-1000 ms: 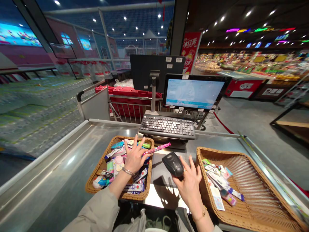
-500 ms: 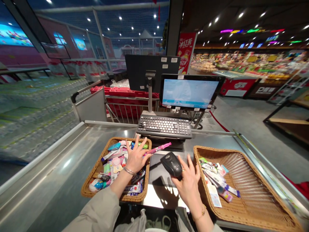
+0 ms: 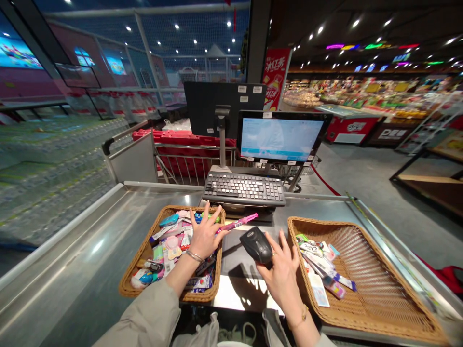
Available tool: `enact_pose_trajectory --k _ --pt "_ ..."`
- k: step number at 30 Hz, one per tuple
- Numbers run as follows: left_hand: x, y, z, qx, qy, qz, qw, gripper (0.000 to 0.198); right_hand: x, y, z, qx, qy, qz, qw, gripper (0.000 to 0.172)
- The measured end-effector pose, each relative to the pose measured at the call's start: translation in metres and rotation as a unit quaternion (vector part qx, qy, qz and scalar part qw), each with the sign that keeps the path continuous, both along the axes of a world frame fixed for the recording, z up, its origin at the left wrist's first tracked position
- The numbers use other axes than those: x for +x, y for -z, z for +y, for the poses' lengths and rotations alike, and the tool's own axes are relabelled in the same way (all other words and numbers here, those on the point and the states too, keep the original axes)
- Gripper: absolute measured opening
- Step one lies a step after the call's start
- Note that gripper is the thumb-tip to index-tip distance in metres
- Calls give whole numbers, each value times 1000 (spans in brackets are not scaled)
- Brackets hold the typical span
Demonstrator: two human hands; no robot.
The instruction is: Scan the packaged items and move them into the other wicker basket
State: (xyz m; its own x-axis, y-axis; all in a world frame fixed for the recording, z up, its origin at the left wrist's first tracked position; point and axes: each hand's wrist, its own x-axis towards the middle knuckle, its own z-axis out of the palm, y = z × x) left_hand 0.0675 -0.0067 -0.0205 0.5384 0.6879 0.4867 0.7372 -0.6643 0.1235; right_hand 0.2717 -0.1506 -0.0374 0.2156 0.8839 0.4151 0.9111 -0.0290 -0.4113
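Note:
My left hand [image 3: 204, 235] is over the right side of the left wicker basket [image 3: 125, 282], pinching a pink pen-like stick [image 3: 237, 223] between thumb and finger while other fingers spread. The stick points up and right toward a black barcode scanner [image 3: 256, 245]. That scanner is in my right hand [image 3: 280, 267], gripped between thumb and index finger with the other fingers raised; its handle is hidden. Small packaged goods fill the left basket. On the right, a larger wicker basket [image 3: 383, 270] holds a few items at its left end, among them a Dove packet [image 3: 311, 246].
A black keyboard [image 3: 244, 188] stands behind the baskets, below a lit monitor [image 3: 280, 137] and a second screen seen from the back [image 3: 222, 106]. The metal counter [image 3: 87, 255] has raised edges. Beyond it are a cart [image 3: 133, 161] and stacked bottles [image 3: 47, 173].
The view has shifted slightly, so the baskets and screens appear a little further left. Both hands keep their hold on the pink stick and the scanner, almost unmoved.

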Motion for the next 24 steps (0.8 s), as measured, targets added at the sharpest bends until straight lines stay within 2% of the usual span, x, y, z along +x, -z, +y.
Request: enact_pose_trajectory --k 11,20,24 --pt "2 1 -2 -4 3 -7 1000 20 0 1 -3 3 1 4 1000 16" --pt "3 1 -4 1 5 -7 1000 20 0 2 -7 5 -1 1 1000 25" --pt "3 0 -5 -5 2 -8 1000 21 -1 1 -8 1 -1 3 1000 22"
